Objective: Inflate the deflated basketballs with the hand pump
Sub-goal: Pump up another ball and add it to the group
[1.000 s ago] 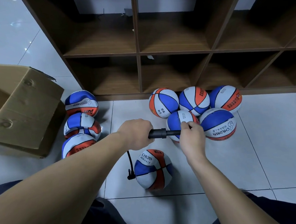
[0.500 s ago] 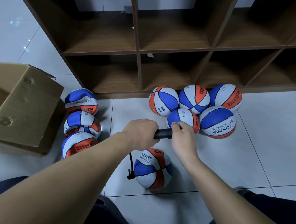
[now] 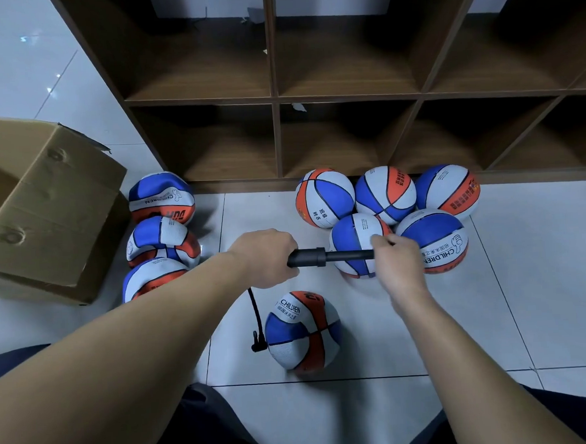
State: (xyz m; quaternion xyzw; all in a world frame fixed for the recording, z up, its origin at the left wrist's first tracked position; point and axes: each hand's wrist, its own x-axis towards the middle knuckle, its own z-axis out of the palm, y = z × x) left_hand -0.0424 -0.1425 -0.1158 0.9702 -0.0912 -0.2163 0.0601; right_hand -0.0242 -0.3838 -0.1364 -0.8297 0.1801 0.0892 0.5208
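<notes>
Half a second back my right hand point(image 3: 395, 262) was shoved in close to the pump barrel point(image 3: 306, 258). I pulled it back out to the right, so the thin piston rod point(image 3: 350, 255) got exposed again, like earlier.

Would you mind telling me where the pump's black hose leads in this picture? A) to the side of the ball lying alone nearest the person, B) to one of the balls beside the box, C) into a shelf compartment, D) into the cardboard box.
A: the hose drops from the pump, held in the left hand and right hand, and its end meets the lone ball.
</notes>
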